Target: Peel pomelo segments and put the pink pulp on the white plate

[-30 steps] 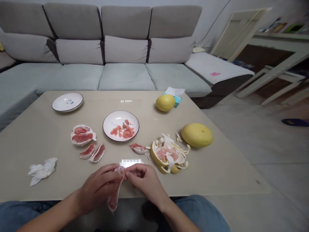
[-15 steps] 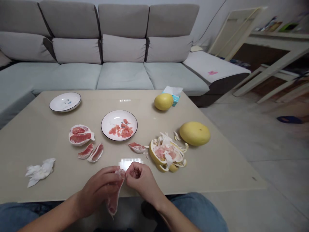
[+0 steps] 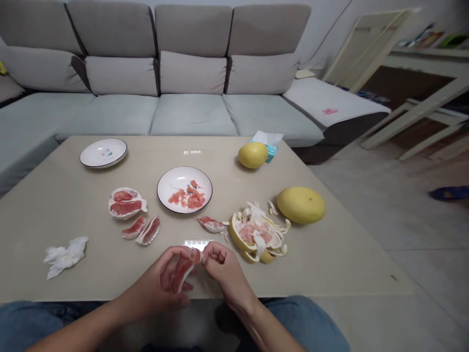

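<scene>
Near the table's front edge, my left hand (image 3: 156, 286) is closed around a red pomelo segment (image 3: 182, 274) held at a tilt. My right hand (image 3: 227, 271) pinches the upper end of this segment, where thin skin and red pulp show. Beyond my hands stands a white plate (image 3: 169, 189) with pieces of red pulp (image 3: 190, 196) on it. A partly peeled segment (image 3: 211, 224) lies to the right of my fingers, beside a heap of pomelo peel (image 3: 240, 239). To the left are a peeled pomelo chunk (image 3: 126, 207) and two loose segments (image 3: 147, 231).
A crumpled tissue (image 3: 66, 256) lies at the front left, and a second white plate (image 3: 93, 155) at the back left. Two whole yellow pomelos, a larger one (image 3: 301, 204) and a smaller one (image 3: 252, 155), sit on the right, near a blue tissue pack (image 3: 271, 150).
My left hand has turned, tilting the segment up and showing its red side. My right hand stays pinched at its end. The view has shifted slightly.
</scene>
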### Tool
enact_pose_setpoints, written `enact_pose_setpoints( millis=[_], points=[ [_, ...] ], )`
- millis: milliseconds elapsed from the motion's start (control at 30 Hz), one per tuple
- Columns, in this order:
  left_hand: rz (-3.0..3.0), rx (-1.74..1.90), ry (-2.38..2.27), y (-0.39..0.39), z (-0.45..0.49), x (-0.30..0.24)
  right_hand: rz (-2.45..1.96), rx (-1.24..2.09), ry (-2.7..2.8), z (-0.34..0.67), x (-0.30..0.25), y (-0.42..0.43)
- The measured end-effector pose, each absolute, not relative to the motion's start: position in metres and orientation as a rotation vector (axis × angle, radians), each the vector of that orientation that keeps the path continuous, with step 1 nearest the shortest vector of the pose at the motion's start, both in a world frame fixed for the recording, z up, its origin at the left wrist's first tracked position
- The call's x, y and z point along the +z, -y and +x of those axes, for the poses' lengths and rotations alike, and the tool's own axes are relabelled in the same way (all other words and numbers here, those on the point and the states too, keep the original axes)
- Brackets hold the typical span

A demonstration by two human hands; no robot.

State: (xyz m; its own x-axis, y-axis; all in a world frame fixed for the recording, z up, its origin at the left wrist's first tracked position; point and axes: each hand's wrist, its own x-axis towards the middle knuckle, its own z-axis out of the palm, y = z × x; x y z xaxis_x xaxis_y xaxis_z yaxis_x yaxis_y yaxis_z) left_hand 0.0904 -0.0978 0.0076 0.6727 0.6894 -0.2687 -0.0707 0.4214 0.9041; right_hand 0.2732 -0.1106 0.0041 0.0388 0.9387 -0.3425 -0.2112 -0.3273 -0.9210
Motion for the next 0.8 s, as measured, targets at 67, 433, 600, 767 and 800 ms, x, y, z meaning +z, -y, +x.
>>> enact_pose_setpoints(
  millis=[67, 433, 600, 767, 800],
  points=[
    [0.972, 0.492, -0.694, 0.099, 0.092, 0.003, -1.324, 1.528, 0.798, 0.272, 0.005, 0.111],
    [1.036, 0.479, -0.781, 0.099, 0.097, 0.000, -1.160, 1.686, 0.811, 0.258, -0.001, 0.119],
    [1.011, 0.448, -0.700, 0.098, 0.096, 0.002, -1.328, 1.524, 0.944, 0.262, 0.004, 0.118],
    [0.895, 0.415, -0.701, 0.093, 0.090, 0.017, -1.418, 1.459, 0.976, 0.274, 0.011, 0.110],
    [0.858, 0.427, -0.695, 0.092, 0.089, 0.019, -1.418, 1.450, 0.974, 0.276, 0.012, 0.108]
  ],
)
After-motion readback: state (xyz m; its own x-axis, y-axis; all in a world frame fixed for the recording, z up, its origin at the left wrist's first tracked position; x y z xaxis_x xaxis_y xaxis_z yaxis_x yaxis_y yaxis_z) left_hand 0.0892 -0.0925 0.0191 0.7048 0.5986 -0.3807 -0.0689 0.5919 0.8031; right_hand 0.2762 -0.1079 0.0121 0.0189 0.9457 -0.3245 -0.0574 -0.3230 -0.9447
